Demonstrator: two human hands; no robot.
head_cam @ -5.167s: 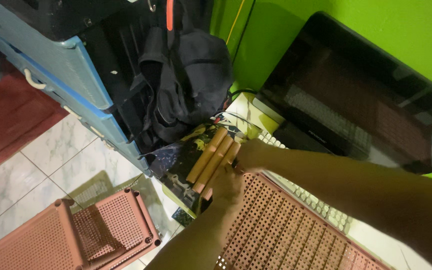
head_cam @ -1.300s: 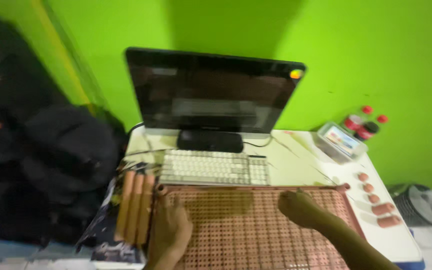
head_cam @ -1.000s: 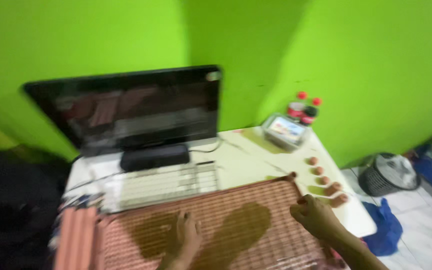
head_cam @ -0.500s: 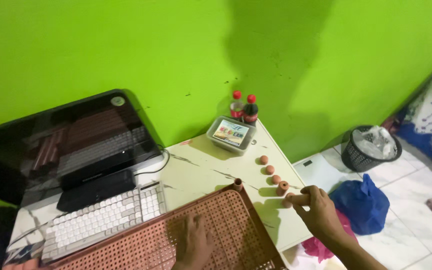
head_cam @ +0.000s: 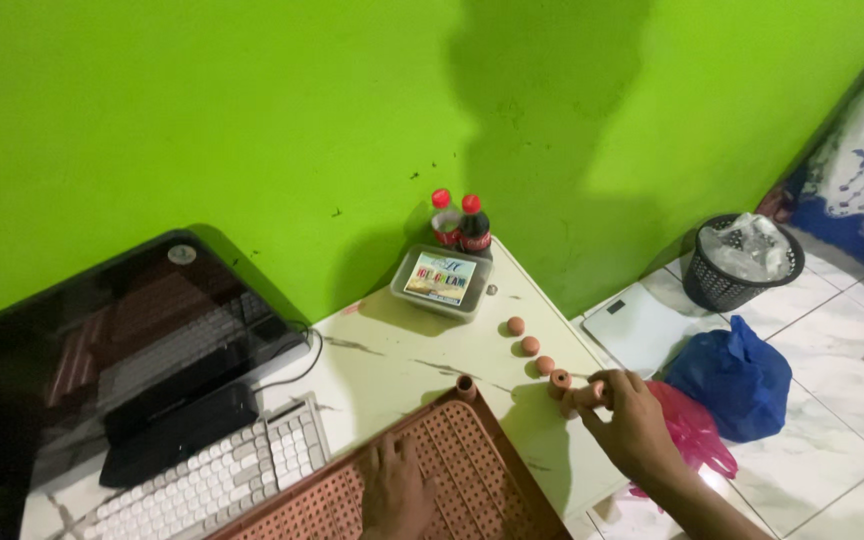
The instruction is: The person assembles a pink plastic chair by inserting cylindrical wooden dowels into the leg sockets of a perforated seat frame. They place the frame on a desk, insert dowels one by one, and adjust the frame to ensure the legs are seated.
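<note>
Right hand [head_cam: 632, 425] pinches a small brown cap [head_cam: 588, 393] (left hand [head_cam: 397, 490] on panel [head_cam: 472, 450])

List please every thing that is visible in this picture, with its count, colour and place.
wall: one, bright green, behind the table
table: one, pale, centre
monitor: one, black, left
keyboard: one, white, before the monitor
perforated panel: one, reddish brown, near edge
small caps: about four loose, reddish brown, in a row on the right edge
plastic box: one, clear, by the wall
bottles: two, red caps, behind the box
basket: one, black, floor
bags: blue and pink, floor
left hand: flat on the panel
right hand: fingers hold one cap
</note>
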